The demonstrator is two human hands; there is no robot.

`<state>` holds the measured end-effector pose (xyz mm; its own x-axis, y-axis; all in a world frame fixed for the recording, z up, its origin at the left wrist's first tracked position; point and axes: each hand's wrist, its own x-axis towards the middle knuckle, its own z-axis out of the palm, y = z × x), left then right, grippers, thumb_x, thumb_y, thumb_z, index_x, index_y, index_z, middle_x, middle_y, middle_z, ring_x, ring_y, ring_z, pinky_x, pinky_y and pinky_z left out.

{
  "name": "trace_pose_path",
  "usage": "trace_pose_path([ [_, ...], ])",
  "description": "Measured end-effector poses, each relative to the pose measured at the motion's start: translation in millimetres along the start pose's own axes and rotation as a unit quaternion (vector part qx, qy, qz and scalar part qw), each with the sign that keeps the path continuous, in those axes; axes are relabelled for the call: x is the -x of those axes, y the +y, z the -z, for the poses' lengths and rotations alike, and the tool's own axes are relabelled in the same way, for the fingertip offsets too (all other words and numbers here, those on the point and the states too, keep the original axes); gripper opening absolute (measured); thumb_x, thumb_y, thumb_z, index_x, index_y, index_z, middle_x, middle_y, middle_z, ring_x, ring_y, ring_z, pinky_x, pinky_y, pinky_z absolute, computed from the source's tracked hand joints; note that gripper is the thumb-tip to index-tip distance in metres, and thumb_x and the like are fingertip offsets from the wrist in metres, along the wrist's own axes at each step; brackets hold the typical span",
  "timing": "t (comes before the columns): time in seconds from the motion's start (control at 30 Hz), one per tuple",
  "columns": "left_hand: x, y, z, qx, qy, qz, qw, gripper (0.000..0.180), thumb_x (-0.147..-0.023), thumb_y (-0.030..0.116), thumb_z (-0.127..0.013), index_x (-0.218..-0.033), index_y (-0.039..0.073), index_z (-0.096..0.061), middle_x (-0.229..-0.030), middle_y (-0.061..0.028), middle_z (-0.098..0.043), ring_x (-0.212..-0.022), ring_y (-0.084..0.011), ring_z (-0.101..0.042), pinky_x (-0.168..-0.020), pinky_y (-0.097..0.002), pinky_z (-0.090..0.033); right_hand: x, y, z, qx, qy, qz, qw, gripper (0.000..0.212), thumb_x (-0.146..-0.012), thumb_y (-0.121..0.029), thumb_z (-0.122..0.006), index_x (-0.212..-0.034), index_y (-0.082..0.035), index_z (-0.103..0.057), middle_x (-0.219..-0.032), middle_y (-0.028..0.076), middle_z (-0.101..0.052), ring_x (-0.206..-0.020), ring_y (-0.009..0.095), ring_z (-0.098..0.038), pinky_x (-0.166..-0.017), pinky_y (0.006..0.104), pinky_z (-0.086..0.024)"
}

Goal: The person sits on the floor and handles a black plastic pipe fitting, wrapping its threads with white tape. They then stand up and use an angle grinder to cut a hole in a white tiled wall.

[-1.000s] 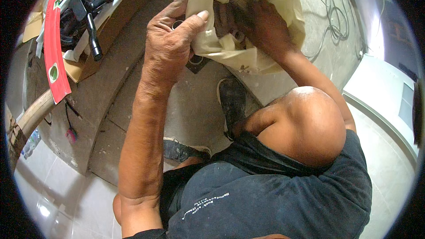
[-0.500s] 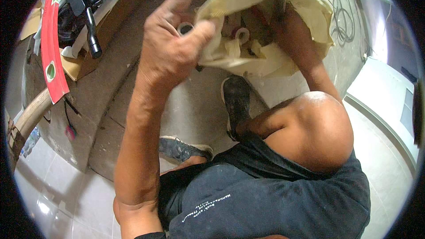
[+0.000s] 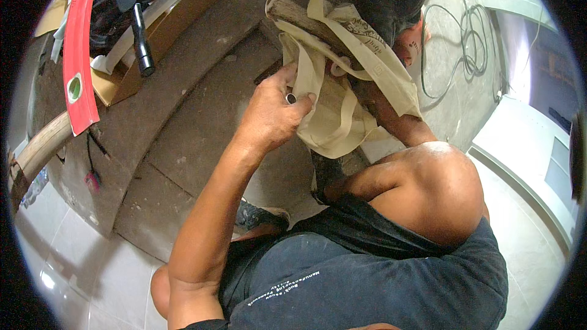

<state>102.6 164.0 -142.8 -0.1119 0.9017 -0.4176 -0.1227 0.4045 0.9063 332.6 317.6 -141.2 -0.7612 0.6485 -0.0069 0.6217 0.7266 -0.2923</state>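
A cream cloth tote bag with long straps hangs slack in front of me. My left hand is closed at its left edge, around a dark rod-like tool whose round, hollow end shows between thumb and fingers. The thumb touches the bag cloth. My right forearm runs up behind the bag's right side. The bag hides my right hand. A white ring-shaped roll shows in the bag's opening, and a worn greyish-brown bar lies along its upper part.
At the upper left, a red spirit level stands by a cardboard box with black tools. A wooden pole is below it. A dark cable lies coiled at the right, near a white panel. Dark cloth is beyond the bag.
My left hand has moved right and down, and its fingers have curled in. The bag has swung lower and narrowed, with its printed side and straps showing. My view has shifted slightly.
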Motion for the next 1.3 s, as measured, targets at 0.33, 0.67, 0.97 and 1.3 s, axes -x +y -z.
trace_pose_path([
  [0.33,-25.9,-53.8,-50.9,-0.181,-0.003,-0.027,0.983,0.066,-0.089,0.031,-0.07,-0.144,0.001,-0.049,-0.127,-0.0303,-0.064,-0.119,-0.0436,-0.063,-0.103,-0.0479,-0.05,7.6,0.9,-7.8,-0.09,-0.138,-0.005,0.986,0.031,-0.094,-0.015,-0.064,-0.122,0.0,-0.065,-0.114,0.014,-0.068,-0.106,0.029,-0.064,-0.092,0.0385,-0.051],
  [0.67,118.6,9.2,50.1,-0.023,0.081,0.08,0.993,0.035,-0.094,0.029,-0.07,-0.115,0.001,-0.07,-0.094,-0.0147,-0.075,-0.082,-0.0205,-0.071,-0.077,-0.0371,-0.055,-27.7,-3.8,68.5,-0.321,-0.29,-0.159,0.887,0.027,-0.092,-0.008,-0.066,-0.117,0.001,-0.068,-0.107,0.008,-0.071,-0.099,0.021,-0.066,-0.088,0.0328,-0.052],
  [0.97,189.8,98.4,113.7,0.187,0.268,0.049,0.944,0.025,-0.095,0.031,-0.075,-0.096,0.006,-0.072,-0.076,-0.0055,-0.073,-0.047,-0.0038,-0.048,-0.043,-0.0187,-0.036,-124.8,-124.2,183.1,-0.459,-0.024,-0.035,0.887,0.035,-0.089,-0.009,-0.062,-0.122,0.003,-0.067,-0.115,0.013,-0.07,-0.103,0.019,-0.067,-0.091,0.0324,-0.054],
  [1.3,185.9,113.9,137.8,0.222,0.357,-0.188,0.888,0.053,-0.086,0.02,-0.084,-0.133,0.006,-0.065,-0.116,-0.0011,-0.071,-0.072,-0.0006,-0.057,-0.057,-0.0173,-0.044,-136.3,-317.1,81.3,-0.773,-0.27,-0.1,0.566,0.024,-0.093,-0.004,-0.07,-0.117,0.0,-0.066,-0.108,0.01,-0.071,-0.096,0.017,-0.067,-0.089,0.0332,-0.054],
])
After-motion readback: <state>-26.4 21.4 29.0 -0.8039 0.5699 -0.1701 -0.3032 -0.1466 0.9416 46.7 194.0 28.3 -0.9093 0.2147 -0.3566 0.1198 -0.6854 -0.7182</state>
